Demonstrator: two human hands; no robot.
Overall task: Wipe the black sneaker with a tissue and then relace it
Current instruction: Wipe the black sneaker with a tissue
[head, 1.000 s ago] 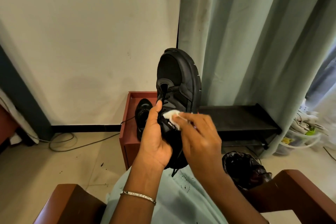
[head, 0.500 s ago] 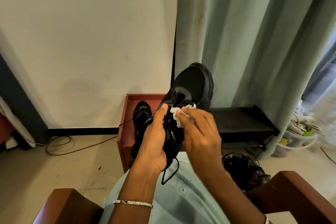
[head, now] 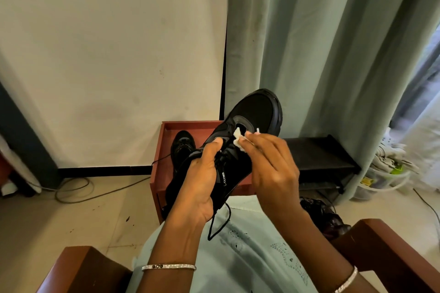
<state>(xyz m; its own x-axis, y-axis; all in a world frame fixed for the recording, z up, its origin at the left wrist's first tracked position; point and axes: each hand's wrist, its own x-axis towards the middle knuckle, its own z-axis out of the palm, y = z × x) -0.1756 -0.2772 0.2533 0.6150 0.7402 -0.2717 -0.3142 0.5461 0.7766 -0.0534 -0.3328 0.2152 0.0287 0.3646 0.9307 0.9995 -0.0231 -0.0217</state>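
Gripping the black sneaker [head: 240,150] at mid-body, the left hand [head: 202,183] steadies its stiff bulk; the right hand [head: 273,169] pinches a soft, tearable tissue [head: 238,138] against the tongue

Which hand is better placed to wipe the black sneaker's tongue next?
Right. The right hand pinches the crumpled white tissue against the black sneaker by its tongue, while the left hand grips the sneaker's side and steadies it, so it looks occupied.

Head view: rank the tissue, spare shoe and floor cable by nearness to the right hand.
1. tissue, pinched in the right hand.
2. spare shoe, in the red box, left.
3. floor cable, far left.
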